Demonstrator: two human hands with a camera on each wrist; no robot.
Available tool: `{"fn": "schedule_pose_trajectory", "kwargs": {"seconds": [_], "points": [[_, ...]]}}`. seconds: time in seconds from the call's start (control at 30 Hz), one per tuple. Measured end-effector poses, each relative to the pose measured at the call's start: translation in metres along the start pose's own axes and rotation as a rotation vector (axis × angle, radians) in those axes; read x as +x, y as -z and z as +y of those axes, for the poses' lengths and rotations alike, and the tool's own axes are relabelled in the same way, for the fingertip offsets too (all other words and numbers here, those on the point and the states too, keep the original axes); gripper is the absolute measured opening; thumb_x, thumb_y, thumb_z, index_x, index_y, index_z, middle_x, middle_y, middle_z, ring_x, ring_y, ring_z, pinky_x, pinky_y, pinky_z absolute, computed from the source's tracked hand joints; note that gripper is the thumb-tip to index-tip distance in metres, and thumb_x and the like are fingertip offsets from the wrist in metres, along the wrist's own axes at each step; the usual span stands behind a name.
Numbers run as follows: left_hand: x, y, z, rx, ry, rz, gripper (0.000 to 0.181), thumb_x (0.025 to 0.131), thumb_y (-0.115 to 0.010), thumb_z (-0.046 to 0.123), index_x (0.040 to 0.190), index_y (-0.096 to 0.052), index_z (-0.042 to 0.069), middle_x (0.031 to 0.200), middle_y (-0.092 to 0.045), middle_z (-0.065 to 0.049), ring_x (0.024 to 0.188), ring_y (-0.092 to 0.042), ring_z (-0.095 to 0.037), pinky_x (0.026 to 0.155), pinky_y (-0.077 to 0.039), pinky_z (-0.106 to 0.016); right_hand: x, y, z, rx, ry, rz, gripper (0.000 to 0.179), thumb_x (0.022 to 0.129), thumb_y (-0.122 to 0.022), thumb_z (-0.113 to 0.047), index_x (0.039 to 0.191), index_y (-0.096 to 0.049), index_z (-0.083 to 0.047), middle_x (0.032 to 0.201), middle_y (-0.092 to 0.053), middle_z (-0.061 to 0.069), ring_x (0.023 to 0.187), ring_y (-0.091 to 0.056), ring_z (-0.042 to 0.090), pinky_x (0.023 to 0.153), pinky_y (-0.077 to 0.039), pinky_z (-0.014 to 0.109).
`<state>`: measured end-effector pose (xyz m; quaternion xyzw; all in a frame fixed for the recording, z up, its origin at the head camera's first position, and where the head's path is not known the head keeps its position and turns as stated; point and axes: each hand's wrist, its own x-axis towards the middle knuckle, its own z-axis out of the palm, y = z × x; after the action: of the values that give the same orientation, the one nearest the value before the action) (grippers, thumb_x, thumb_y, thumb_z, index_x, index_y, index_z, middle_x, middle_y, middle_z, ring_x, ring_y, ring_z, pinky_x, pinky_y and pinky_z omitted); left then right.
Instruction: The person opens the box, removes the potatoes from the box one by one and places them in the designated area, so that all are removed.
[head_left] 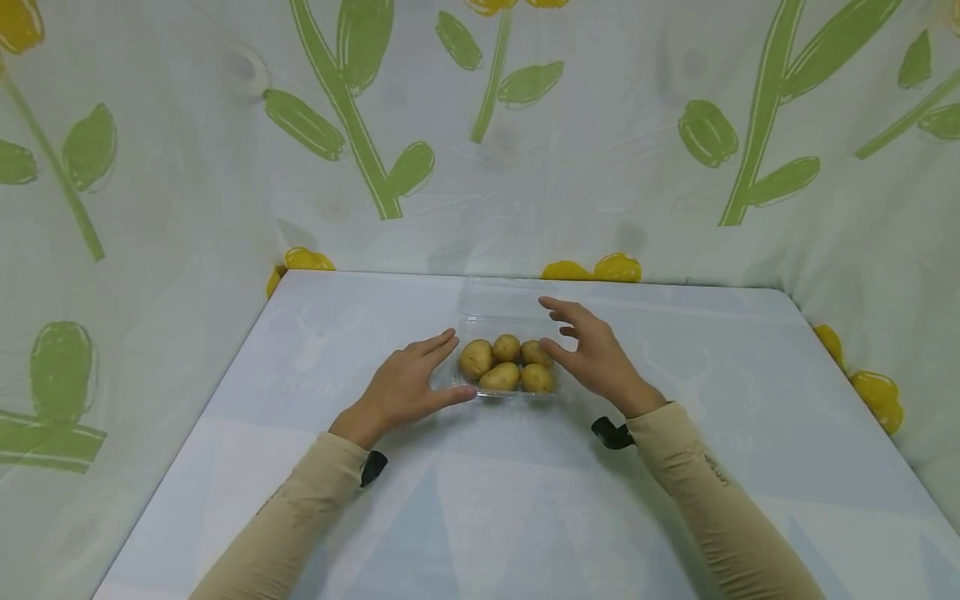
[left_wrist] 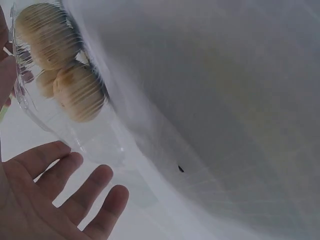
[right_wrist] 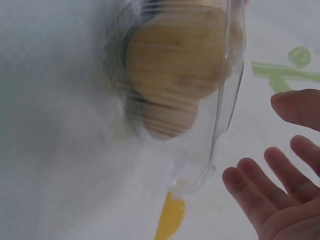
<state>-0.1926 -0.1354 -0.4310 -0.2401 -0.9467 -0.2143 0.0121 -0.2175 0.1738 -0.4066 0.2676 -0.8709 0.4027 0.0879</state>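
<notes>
A clear plastic clamshell container (head_left: 517, 396) sits on the table with its lid (head_left: 495, 298) folded open toward the back. Several yellowish potatoes (head_left: 499, 377) lie inside it in two rows. My left hand (head_left: 401, 383) is at the container's left side, fingers spread and thumb by the front left corner. Over the right side hovers my right hand (head_left: 596, 354), its fingers loosely bent and holding nothing. Both wrist views show potatoes through the ribbed clear wall, with the left fingers (left_wrist: 102, 175) and right fingers (right_wrist: 245, 180) apart from one another.
The white-and-blue patterned table (head_left: 247, 467) carries the container near its back edge. A leaf-and-flower printed curtain (head_left: 600, 167) hangs behind and at both sides. Black wrist straps (head_left: 611, 433) show under the beige sleeves (head_left: 712, 492).
</notes>
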Motion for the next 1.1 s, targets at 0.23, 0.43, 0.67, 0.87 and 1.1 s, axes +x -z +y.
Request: {"fn": "schedule_pose_trajectory", "kwargs": {"seconds": [0.23, 0.43, 0.67, 0.87, 1.1], "points": [[0.001, 0.001, -0.001, -0.007, -0.005, -0.004, 0.094, 0.086, -0.063, 0.073, 0.154, -0.045, 0.01, 0.161, -0.038, -0.001, 0.141, -0.044, -0.032, 0.111, -0.039, -0.056, 0.01, -0.01, -0.012, -0.013, 0.098, -0.06, 0.057, 0.092, -0.071, 0.003, 0.146, -0.051, -0.002, 0.143, -0.055, 0.014, 0.128, -0.055, 0.036, 0.1, -0.052, 0.047], [0.001, 0.003, 0.001, -0.023, 0.001, -0.013, 0.094, 0.086, -0.064, 0.072, 0.154, -0.045, 0.011, 0.161, -0.037, 0.0, 0.141, -0.043, -0.031, 0.112, -0.038, -0.055, 0.017, -0.018, -0.019, -0.03, 0.044, -0.111, 0.05, 0.092, -0.07, 0.002, 0.14, -0.059, -0.006, 0.14, -0.059, 0.008, 0.127, -0.056, 0.029, 0.1, -0.052, 0.045], [0.001, 0.003, 0.001, -0.032, 0.02, -0.028, 0.094, 0.086, -0.064, 0.072, 0.154, -0.044, 0.011, 0.162, -0.036, 0.001, 0.143, -0.042, -0.031, 0.113, -0.037, -0.055, 0.024, -0.029, -0.023, -0.041, 0.052, -0.184, 0.046, 0.09, -0.074, 0.003, 0.134, -0.064, -0.005, 0.138, -0.06, 0.011, 0.129, -0.055, 0.029, 0.098, -0.053, 0.047], [0.001, 0.002, 0.001, -0.031, 0.029, -0.032, 0.094, 0.086, -0.064, 0.072, 0.155, -0.043, 0.012, 0.162, -0.036, 0.001, 0.143, -0.041, -0.031, 0.113, -0.037, -0.054, 0.027, -0.034, -0.022, -0.089, 0.062, -0.216, 0.046, 0.088, -0.075, 0.005, 0.133, -0.064, -0.002, 0.136, -0.061, 0.013, 0.126, -0.058, 0.029, 0.099, -0.053, 0.043], [0.001, 0.002, 0.001, -0.05, 0.033, -0.035, 0.095, 0.085, -0.065, 0.073, 0.155, -0.043, 0.012, 0.162, -0.035, 0.002, 0.143, -0.041, -0.03, 0.114, -0.037, -0.052, 0.029, -0.04, -0.02, -0.154, 0.054, -0.251, 0.046, 0.089, -0.075, 0.003, 0.133, -0.064, -0.002, 0.137, -0.06, 0.014, 0.127, -0.057, 0.031, 0.105, -0.048, 0.045]]}}
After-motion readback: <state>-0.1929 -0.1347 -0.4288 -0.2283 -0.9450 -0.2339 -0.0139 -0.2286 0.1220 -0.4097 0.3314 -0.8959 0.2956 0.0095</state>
